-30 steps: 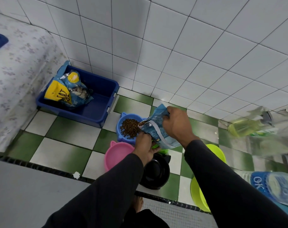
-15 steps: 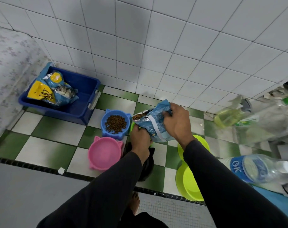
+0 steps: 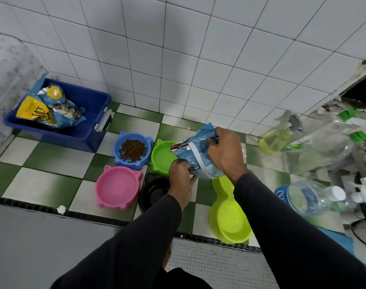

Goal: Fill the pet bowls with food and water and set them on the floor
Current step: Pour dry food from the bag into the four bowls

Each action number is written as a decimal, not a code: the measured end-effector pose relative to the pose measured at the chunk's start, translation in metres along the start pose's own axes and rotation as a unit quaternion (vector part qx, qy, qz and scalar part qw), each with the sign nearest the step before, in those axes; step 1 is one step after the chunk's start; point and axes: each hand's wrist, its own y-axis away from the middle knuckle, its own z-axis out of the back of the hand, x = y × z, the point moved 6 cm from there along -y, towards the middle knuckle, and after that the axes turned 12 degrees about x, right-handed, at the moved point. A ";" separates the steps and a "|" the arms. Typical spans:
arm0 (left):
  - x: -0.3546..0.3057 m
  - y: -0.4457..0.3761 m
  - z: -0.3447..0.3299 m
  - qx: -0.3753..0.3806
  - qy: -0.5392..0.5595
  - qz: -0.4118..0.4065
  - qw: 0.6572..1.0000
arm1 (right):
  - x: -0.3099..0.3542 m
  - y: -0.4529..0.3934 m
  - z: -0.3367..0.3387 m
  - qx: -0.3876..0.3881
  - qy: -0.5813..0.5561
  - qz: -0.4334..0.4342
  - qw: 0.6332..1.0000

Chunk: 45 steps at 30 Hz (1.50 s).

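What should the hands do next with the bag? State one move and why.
Probably tip the bag further so kibble falls into the green bowl. Both the left hand and right hand hold it, its open mouth is over that bowl, which looks unfilled, while the blue bowl already holds kibble.

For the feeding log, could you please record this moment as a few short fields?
blue bowl: holds kibble
green bowl: empty, under the bag's mouth
pink bowl: empty
black bowl: partly hidden
food bag: tilted, open end toward the green bowl
left hand: grips bag's lower edge
right hand: grips bag's top
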 end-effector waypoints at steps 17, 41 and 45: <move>0.025 -0.001 -0.013 0.038 0.027 0.025 0.999 | 0.015 -0.012 -0.009 0.069 0.142 0.066 0.985; 0.029 -0.019 -0.001 0.108 0.122 0.051 0.985 | 0.042 -0.033 -0.040 0.127 0.205 0.113 0.964; 0.030 -0.024 0.004 0.110 0.122 0.058 0.985 | 0.044 -0.036 -0.045 0.132 0.207 0.111 0.963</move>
